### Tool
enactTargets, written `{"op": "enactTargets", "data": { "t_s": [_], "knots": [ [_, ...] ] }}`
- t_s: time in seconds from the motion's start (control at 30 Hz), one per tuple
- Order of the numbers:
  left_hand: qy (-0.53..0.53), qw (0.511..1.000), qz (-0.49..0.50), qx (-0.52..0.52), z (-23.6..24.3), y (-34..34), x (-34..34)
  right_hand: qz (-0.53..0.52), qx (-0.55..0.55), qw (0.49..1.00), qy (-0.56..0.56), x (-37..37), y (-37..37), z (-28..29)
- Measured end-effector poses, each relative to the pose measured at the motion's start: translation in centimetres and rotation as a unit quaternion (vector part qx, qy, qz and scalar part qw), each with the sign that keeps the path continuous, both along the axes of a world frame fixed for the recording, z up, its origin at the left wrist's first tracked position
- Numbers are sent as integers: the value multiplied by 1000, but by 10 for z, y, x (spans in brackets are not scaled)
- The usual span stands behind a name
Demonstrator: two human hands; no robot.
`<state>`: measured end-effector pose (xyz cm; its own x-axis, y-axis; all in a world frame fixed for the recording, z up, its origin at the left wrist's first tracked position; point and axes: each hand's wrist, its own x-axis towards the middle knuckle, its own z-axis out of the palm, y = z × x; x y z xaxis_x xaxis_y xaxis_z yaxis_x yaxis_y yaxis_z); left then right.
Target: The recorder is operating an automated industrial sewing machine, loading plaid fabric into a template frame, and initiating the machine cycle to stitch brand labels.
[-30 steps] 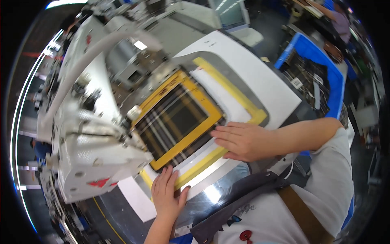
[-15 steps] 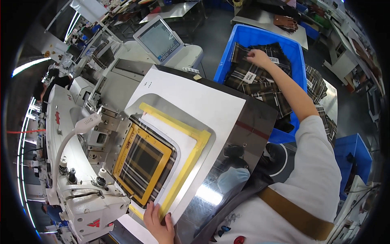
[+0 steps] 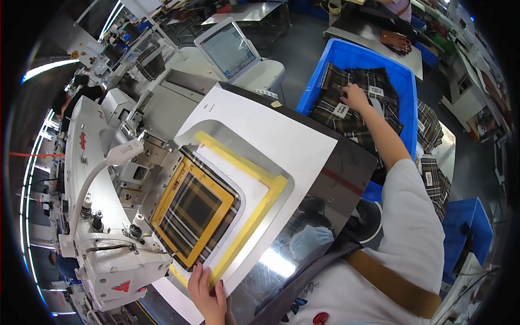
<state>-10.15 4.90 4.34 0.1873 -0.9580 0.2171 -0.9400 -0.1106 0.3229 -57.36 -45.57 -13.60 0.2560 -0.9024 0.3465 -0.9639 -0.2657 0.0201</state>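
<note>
My left hand [image 3: 207, 292] lies at the near corner of the sewing template, fingers stretched out over the yellow-taped edge [image 3: 238, 249]. Beside its fingertips, a yellow frame [image 3: 219, 222] sits over a piece of brown, black and white plaid fabric [image 3: 193, 208]. Off to the right, my right hand [image 3: 355, 97] reaches into a blue plastic bin [image 3: 407, 95]. Its fingers are drawn together on a plaid fabric piece [image 3: 327, 92] in the pile there. White labels [image 3: 340, 110] show on several of these pieces; the fingertips are partly hidden.
A white sewing machine [image 3: 116, 265] with a bent lamp [image 3: 124, 153] stands close on the left. Behind the template is a control screen [image 3: 226, 50]. More plaid pieces [image 3: 433, 176] lie right of the bin, near another blue bin [image 3: 468, 233]. Brown gloves [image 3: 395, 41] rest on a far table.
My right hand has moved a little nearer to me over the plaid pile in the bin. The left hand stays at the template's corner. The whole view has shifted slightly.
</note>
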Motion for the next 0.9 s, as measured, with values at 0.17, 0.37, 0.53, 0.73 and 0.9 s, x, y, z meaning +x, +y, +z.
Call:
{"op": "enactTargets", "data": {
  "t_s": [0.17, 0.37, 0.53, 0.73, 0.9],
  "knots": [
    [-8, 1000, 5, 11, 1, 7, 5, -95, 210, 944, -235, 16, -17, 12],
    [-14, 999, -29, -32, 4, -1, 8, 87, 121, 982, -115, 35, 0, 79],
    [-10, 999, -32, -30, 2, -5, 11, 284, 18, 952, -115, 142, 132, 248],
    [83, 995, 27, -45, 6, 13, 25, 382, 314, 719, -488, 260, 195, 287],
    [105, 988, 103, -39, 8, 11, 59, 339, 414, 729, -427, 325, 189, 221]
  ]
}}
